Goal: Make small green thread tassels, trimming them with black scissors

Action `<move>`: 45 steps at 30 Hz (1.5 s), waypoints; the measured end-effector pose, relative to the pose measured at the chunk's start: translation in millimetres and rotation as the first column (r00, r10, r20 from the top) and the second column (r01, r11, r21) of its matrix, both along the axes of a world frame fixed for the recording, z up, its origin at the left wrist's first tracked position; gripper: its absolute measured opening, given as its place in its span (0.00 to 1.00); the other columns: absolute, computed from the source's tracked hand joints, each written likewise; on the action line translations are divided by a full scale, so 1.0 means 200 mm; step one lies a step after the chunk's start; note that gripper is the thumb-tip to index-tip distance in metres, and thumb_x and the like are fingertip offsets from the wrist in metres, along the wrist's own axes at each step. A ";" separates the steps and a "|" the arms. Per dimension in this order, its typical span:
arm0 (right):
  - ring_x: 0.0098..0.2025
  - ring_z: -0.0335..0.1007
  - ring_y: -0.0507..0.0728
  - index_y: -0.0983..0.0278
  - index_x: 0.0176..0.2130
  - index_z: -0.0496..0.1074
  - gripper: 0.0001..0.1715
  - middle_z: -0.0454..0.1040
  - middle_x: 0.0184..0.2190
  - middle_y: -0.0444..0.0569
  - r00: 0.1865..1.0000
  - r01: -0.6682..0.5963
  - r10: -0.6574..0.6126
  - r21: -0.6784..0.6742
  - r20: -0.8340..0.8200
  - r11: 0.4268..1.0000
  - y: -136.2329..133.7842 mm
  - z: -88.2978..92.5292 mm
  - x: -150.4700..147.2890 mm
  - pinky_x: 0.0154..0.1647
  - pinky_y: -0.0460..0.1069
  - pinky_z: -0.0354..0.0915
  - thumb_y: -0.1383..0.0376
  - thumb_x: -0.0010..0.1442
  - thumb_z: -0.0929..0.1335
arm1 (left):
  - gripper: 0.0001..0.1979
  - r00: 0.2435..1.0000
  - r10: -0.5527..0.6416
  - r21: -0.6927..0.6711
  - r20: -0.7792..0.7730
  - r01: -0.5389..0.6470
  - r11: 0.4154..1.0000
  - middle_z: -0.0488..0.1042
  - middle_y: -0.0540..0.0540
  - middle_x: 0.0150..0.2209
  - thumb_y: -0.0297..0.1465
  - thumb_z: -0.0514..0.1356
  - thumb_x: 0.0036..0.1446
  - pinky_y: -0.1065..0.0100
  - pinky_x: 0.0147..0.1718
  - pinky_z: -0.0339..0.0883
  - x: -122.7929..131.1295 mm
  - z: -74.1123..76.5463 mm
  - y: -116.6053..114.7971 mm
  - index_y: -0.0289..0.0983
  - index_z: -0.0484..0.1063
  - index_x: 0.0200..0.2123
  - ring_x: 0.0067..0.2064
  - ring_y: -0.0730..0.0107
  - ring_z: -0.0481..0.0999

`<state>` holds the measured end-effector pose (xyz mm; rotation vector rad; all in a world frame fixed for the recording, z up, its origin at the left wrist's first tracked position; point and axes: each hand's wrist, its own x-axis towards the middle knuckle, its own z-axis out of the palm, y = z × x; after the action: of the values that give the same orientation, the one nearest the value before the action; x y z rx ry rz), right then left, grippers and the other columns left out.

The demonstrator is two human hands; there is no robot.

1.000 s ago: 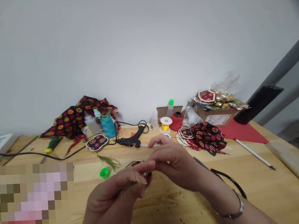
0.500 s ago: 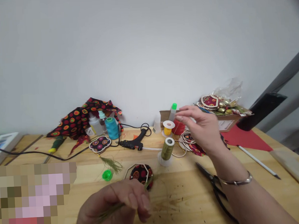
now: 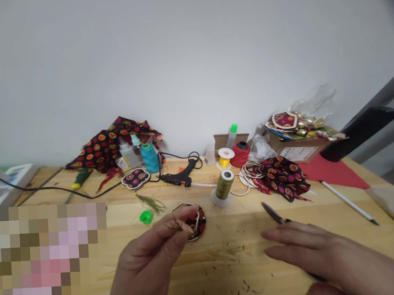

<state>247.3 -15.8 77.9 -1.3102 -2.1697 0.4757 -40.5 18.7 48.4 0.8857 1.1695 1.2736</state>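
My left hand (image 3: 156,251) is closed in a pinch at the lower middle; what its fingertips hold is too small or blurred to make out. Just behind it lies a round patterned fabric piece with a pale frame (image 3: 201,224). My right hand (image 3: 308,247) is over the black scissors (image 3: 273,212), fingers stretched out, covering the handles. The olive thread spool (image 3: 224,185) stands upright between the hands, farther back. A patterned flower-shaped ornament (image 3: 135,179) with a green tassel (image 3: 152,203) lies at the left, beside a small green cap (image 3: 146,217).
A black glue gun (image 3: 178,177), a teal spool (image 3: 150,158) and a red spool (image 3: 240,154) stand or lie along the back. Patterned cloth (image 3: 284,178), a filled cardboard box (image 3: 298,152) and a white pencil (image 3: 348,202) are at the right. Dark scraps dot the table (image 3: 197,284).
My right hand has come down from near the spools to the scissors. My left hand has turned, its green strands no longer showing. The view has shifted slightly.
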 end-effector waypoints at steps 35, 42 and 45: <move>0.23 0.63 0.50 0.63 0.23 0.77 0.08 0.70 0.18 0.42 0.655 0.139 -0.481 -0.532 -0.583 0.835 0.12 -0.30 -0.42 0.25 0.44 0.61 0.62 0.50 0.70 | 0.10 0.914 0.199 -0.162 0.353 -0.149 0.975 0.64 0.53 0.61 0.29 0.72 0.41 0.76 0.43 0.71 0.12 -0.09 0.01 0.40 0.81 0.31 0.49 0.65 0.75; 0.22 0.61 0.49 0.64 0.23 0.77 0.09 0.68 0.17 0.42 0.638 0.182 -0.509 -0.529 -0.578 0.829 0.14 -0.29 -0.42 0.24 0.44 0.59 0.62 0.50 0.70 | 0.11 0.906 0.224 -0.210 0.358 -0.156 0.965 0.66 0.48 0.60 0.28 0.72 0.38 0.77 0.40 0.73 0.12 -0.07 0.01 0.38 0.81 0.30 0.44 0.66 0.78; 0.21 0.59 0.49 0.64 0.24 0.78 0.08 0.68 0.16 0.41 0.611 0.194 -0.532 -0.541 -0.586 0.818 0.14 -0.29 -0.43 0.23 0.44 0.58 0.62 0.49 0.71 | 0.10 0.896 0.261 -0.233 0.359 -0.185 0.955 0.68 0.49 0.58 0.27 0.71 0.41 0.77 0.43 0.72 0.11 -0.07 0.01 0.40 0.81 0.32 0.50 0.64 0.75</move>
<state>162.3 11.5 20.1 -1.4232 -1.1080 1.1231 -19.3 21.0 33.6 0.3369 1.0730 1.4151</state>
